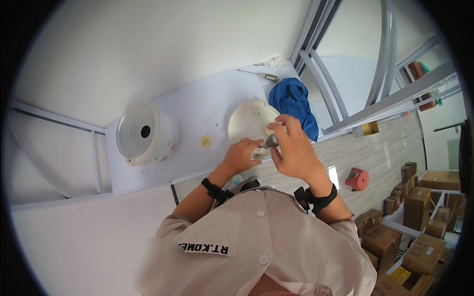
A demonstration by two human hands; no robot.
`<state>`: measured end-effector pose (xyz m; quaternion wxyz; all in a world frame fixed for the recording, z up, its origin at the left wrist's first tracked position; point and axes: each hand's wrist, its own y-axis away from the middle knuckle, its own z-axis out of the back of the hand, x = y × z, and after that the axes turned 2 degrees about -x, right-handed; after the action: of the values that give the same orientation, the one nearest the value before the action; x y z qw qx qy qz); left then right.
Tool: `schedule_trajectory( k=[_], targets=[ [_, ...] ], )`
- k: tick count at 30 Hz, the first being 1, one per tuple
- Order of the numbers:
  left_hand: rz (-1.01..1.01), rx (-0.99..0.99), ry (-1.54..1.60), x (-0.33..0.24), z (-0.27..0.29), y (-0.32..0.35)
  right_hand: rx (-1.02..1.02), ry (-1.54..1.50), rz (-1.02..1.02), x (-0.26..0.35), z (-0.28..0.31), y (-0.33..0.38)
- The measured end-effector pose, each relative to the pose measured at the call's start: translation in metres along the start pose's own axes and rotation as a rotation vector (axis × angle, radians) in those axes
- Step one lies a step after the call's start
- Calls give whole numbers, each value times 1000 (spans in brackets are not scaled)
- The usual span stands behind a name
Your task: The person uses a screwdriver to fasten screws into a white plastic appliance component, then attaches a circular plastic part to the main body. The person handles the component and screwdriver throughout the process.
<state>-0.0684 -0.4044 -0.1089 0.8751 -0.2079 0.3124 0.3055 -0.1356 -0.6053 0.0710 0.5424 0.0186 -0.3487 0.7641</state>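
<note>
A round white lid lies on the table before me, with small holes near its far rim. At its near edge sits a small metal fitting. My left hand is closed on the lid's near rim, finger and thumb either side of the fitting. My right hand is closed around a grey-handled screwdriver, its end pointing to the fitting; the tip is hard to make out. Another screwdriver lies at the table's far side.
A translucent white bucket with a dark round hole stands at the left. A yellowish disc lies between bucket and lid. A blue cloth is bunched at the right. A red stool and cardboard boxes stand beyond, at the right.
</note>
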Motion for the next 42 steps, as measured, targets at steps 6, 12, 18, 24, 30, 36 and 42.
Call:
schedule_trajectory(
  k=[6,12,18,24,30,36,42],
  targets=[
    [42,23,8,-3,1,1,56,84,-11,7,-1,-2],
    [113,68,42,-6,7,-1,160,338,-197,15,-2,-1],
    [73,79,-24,-3,3,-7,98,43,-26,20,9,-3],
    [94,83,32,-10,11,-7,290,253,-266,23,4,-7],
    [114,91,27,1,-1,-5,23,278,-147,14,4,-6],
    [84,98,6,-4,5,-6,103,221,-206,12,-4,3],
    [95,93,43,0,5,-7,266,349,-311,19,11,-2]
  ],
)
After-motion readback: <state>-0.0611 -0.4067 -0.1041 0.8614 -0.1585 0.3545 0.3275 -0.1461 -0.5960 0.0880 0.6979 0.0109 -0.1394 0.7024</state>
